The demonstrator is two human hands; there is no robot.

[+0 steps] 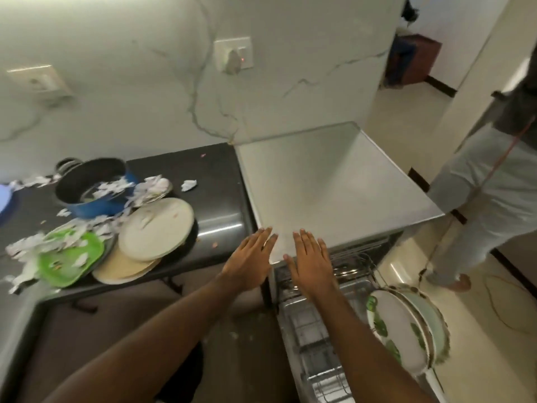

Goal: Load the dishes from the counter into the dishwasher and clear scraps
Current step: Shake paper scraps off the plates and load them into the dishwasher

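Both hands reach forward in the centre of the frame. The left hand point(250, 257) and the right hand point(312, 264) lie flat side by side, fingers straight and slightly spread, holding nothing. Their fingertips are at the front edge of the grey top of the dishwasher point(328, 181); I cannot tell if they touch it.

Below the right hand, in the lower right, the wire rack point(316, 338) is pulled out, and leaf-patterned plates point(398, 333) stand upright in it.

On the dark counter point(203, 175) at the left, a white plate point(157, 228) lies over a cream plate point(122, 271), beside a green plate point(72, 257). Behind them stands a blue pot point(96, 206). Torn paper scraps point(189, 185) lie in the pot, on the green plate and around them.

At the right edge a second person point(488, 199) stands on the pale floor.
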